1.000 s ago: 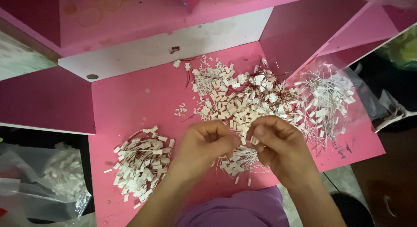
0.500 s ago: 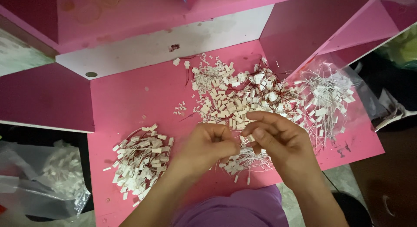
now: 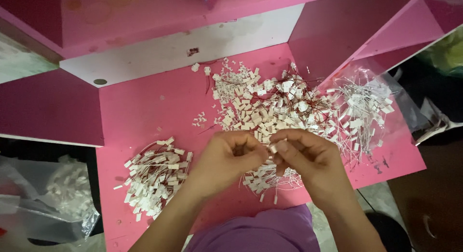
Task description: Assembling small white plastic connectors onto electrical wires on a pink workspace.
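Observation:
My left hand (image 3: 230, 158) and my right hand (image 3: 308, 158) meet over the front middle of a pink table (image 3: 144, 107), fingertips pinched together on a small white connector (image 3: 273, 148). Under them lies a small bunch of white connectors with thin wires (image 3: 263, 179). Behind the hands spreads a big loose heap of white connectors and red wires (image 3: 260, 105). Left of my left forearm sits a bundle of wired connectors (image 3: 152, 175).
A clear plastic bag with white wired pieces (image 3: 364, 109) lies open at the right. Another plastic bag with white parts (image 3: 58, 194) sits off the table at the lower left. Pink walls and a white back panel (image 3: 193, 42) enclose the table.
The hands stay close together over the same spot; the fingers have shifted slightly and now pinch a small white connector between them.

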